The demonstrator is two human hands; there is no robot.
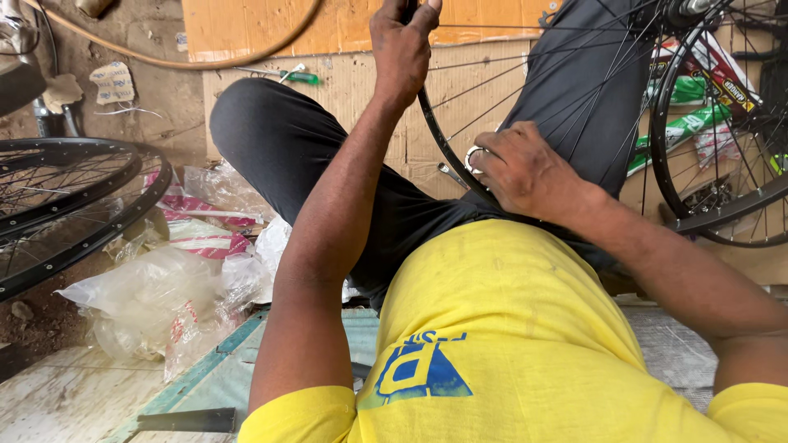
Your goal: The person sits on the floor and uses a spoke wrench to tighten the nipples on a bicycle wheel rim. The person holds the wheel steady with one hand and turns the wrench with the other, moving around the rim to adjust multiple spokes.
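Cardboard [361, 90] beneath legs, plastic bags [156, 303] alongside

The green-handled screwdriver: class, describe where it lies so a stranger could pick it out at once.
Start from the cardboard sheet spread on the ground beyond the person's bent knee. Near its upper edge, just under the curved tan hose, lies the green-handled screwdriver. It is the only small tool there with a bright green handle and a pale shaft.
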